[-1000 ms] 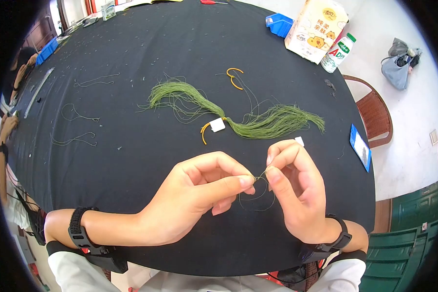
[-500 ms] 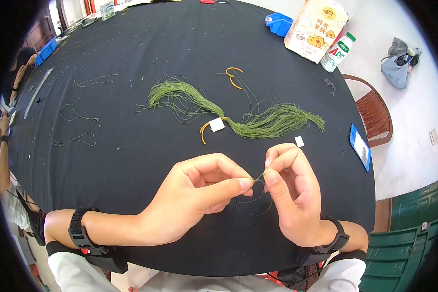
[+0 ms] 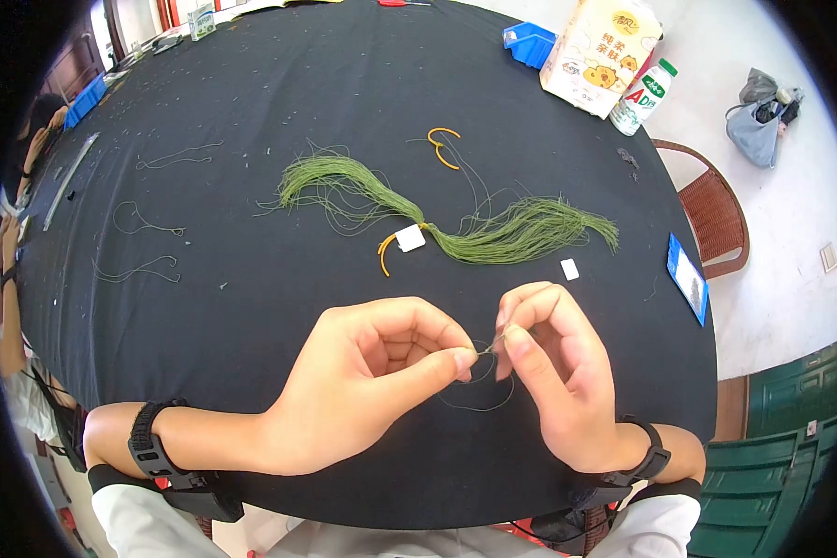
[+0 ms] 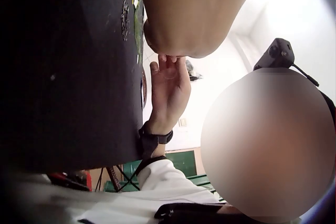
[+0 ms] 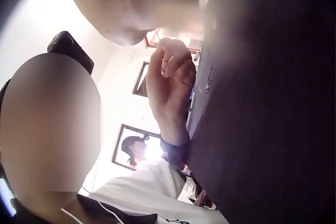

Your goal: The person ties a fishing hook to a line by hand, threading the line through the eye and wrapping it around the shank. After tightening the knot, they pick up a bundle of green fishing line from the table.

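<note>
In the head view my left hand (image 3: 367, 386) pinches a thin green thread (image 3: 479, 409) between thumb and forefinger. Close to its right, my right hand (image 3: 567, 381) pinches the same thread, thumb against forefinger. The thread crosses between the fingertips and hangs in a loose loop below them, over the black cloth. Beyond the hands lies a bundle of green threads (image 3: 502, 244), spread at both ends and gathered at its middle, where a white tag (image 3: 410, 238) and a yellow curved tie (image 3: 383, 257) sit. Both wrist views hide the thread behind the hands.
Looped thread pieces (image 3: 149, 226) lie on the left of the black-covered table (image 3: 279, 353). A second yellow tie (image 3: 445, 149) and a white square (image 3: 569, 270) lie near the bundle. Farther right are a blue packet (image 3: 687, 279), a bottle (image 3: 644, 97), a tissue pack (image 3: 601, 54) and a blue bin (image 3: 528, 45).
Both hands have shifted slightly left and down, still pinching the thread. The loop below hangs lower and farther left. The white square, earlier partly behind the right hand, now shows fully.
</note>
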A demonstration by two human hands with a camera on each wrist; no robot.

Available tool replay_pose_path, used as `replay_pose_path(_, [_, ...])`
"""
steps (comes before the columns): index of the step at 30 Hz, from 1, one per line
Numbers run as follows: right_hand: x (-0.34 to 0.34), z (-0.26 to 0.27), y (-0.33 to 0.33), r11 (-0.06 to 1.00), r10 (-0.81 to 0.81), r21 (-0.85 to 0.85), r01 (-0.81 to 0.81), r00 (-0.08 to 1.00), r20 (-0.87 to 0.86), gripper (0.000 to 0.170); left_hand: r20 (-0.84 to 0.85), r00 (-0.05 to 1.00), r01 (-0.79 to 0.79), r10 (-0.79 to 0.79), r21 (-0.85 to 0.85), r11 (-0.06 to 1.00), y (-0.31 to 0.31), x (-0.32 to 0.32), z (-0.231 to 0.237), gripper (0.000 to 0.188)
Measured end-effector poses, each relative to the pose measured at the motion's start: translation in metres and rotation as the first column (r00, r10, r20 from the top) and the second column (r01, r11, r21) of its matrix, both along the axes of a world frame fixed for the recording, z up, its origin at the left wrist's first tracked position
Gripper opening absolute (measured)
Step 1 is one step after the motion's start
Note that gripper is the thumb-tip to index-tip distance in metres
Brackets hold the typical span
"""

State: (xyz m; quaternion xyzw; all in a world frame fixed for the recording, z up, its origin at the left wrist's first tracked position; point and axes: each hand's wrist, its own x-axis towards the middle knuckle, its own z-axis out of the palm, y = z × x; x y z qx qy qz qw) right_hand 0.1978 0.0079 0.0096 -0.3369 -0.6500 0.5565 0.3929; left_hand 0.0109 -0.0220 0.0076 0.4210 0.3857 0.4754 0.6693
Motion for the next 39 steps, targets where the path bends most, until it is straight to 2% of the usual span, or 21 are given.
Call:
replay_pose_path(3, [0.003,0.003,0.001,0.962,0.097,-0.250,-0.111,0.993,-0.067,0.012,-0.051,0.999,0.008,-0.007,0.019,1.000,-0.001,-0.003,0.005,0.012])
replay_pose_path(7, [0.013,0.005,0.003,0.826,0.162,-0.510,-0.239,0.968,-0.192,0.019,-0.260,0.965,0.073,-0.045,0.100,0.992,-0.001,-0.007,0.010,0.010])
replay_pose_path(10, [0.020,0.004,0.007,0.804,0.323,-0.470,-0.364,0.931,-0.169,0.021,-0.395,0.918,0.098,-0.013,0.196,0.976,-0.001,-0.008,0.009,0.009])
replay_pose_path(11, [0.019,0.009,0.003,0.809,0.275,-0.500,-0.310,0.951,-0.145,0.019,-0.415,0.910,0.103,-0.001,0.224,0.969,-0.001,-0.008,0.007,0.008])
replay_pose_path(15, [0.024,0.007,0.007,0.820,0.270,-0.489,-0.298,0.954,-0.128,0.018,-0.472,0.882,0.142,-0.008,0.250,0.958,0.000,-0.009,0.009,0.007])
replay_pose_path(20, [0.026,0.000,0.011,0.860,0.241,-0.421,-0.289,0.957,-0.163,0.016,-0.422,0.903,0.158,-0.084,0.145,0.977,0.000,-0.008,0.013,0.006])
replay_pose_path(27, [0.024,0.002,0.012,0.900,0.248,-0.355,-0.253,0.967,-0.058,0.015,-0.361,0.916,0.196,-0.177,0.017,0.981,0.000,-0.008,0.020,0.007])
replay_pose_path(29, [0.023,0.002,0.012,0.895,0.244,-0.369,-0.250,0.968,-0.064,0.013,-0.236,0.956,0.177,-0.174,-0.010,0.984,-0.001,-0.007,0.016,0.009])
replay_pose_path(32, [0.020,0.001,0.009,0.859,0.269,-0.435,-0.271,0.961,-0.068,0.014,-0.102,0.972,0.207,-0.213,-0.061,0.976,0.000,-0.009,0.015,0.011])
replay_pose_path(36, [0.018,-0.006,0.006,0.765,0.331,-0.517,-0.385,0.923,-0.198,0.020,0.027,0.971,0.239,-0.237,-0.115,0.964,0.000,-0.009,0.017,0.011])
replay_pose_path(39, [0.018,-0.007,0.003,0.690,0.348,-0.585,-0.427,0.904,-0.250,0.022,-0.019,0.978,0.203,-0.206,-0.109,0.973,-0.001,-0.008,0.019,0.011])
